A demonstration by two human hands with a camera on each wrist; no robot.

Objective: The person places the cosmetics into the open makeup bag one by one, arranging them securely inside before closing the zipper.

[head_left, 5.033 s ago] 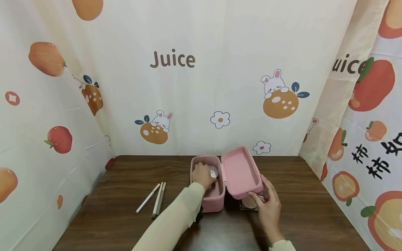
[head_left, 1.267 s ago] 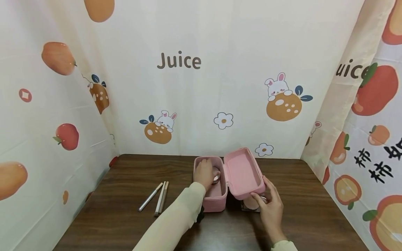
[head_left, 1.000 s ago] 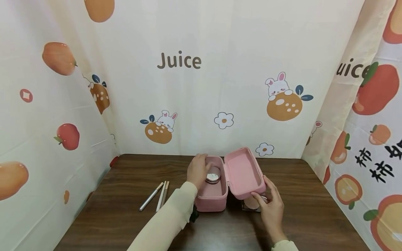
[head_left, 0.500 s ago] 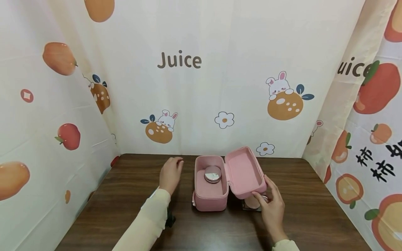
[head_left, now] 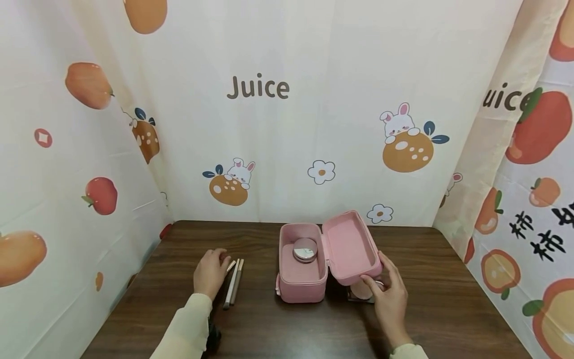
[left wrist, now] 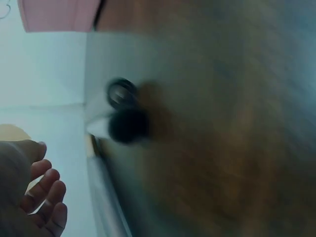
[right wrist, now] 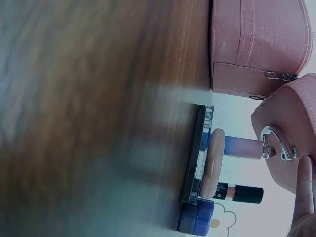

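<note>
Dark wood-grain bench [head_left: 448, 319] fills the bottom of my feed, with a boxy pink leather-look case [head_left: 302, 294] in the middle. Its padded pink lid [head_left: 352, 247] is swung open to the right, and I've got the right hand [head_left: 391, 306] gripping the near right corner.

Big change: the left hand [head_left: 210, 274] has come out of the case and gone over to the left. Loosely bent fingers, nothing in them that I can see. The hands are well apart now.

Just beside it lie two slim makeup brushes [head_left: 231, 286], plus a third brush [head_left: 230, 266] mostly hidden by the hand; can't tell if they touch.

Smallest last: the round shiny pink compact [head_left: 305, 251] sits inside the case, toward the far end (maybe two stacked, can't tell). So I'd call that one dropped off, leaving the left hand free.
</note>
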